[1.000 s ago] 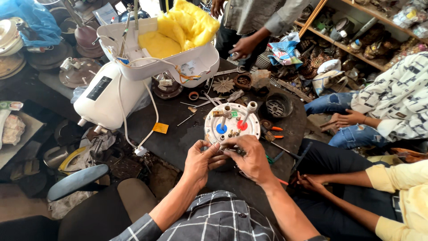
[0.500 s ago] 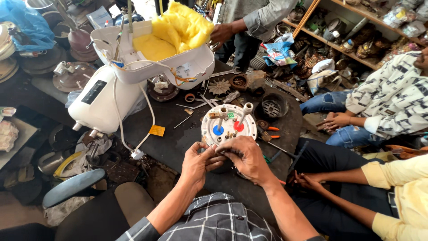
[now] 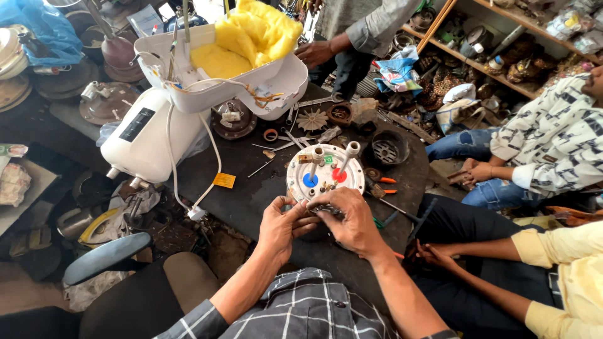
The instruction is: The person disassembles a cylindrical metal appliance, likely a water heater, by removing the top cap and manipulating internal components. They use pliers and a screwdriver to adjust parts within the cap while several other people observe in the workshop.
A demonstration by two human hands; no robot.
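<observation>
We have the round white plate lying flat on the dark bench, near the middle, with two short white pipe stubs standing upright from its far half and a blue disc and a red disc just in front of them. Our left hand and right hand meet at the near rim of the plate; the fingers of both are drawn together around a small dark part at that edge, though exactly what they pinch is hidden under the knuckles. We judge the plate to be stiff sheet metal, fairly heavy for its size, unlikely to flex, possibly sharp at the rim. The stubs look rigid enough to lift by, but the small terminals and wires between the discs seem delicate, so the rim is the safer place to take hold. The opened white heater casing with yellow foam sits on the far left.
</observation>
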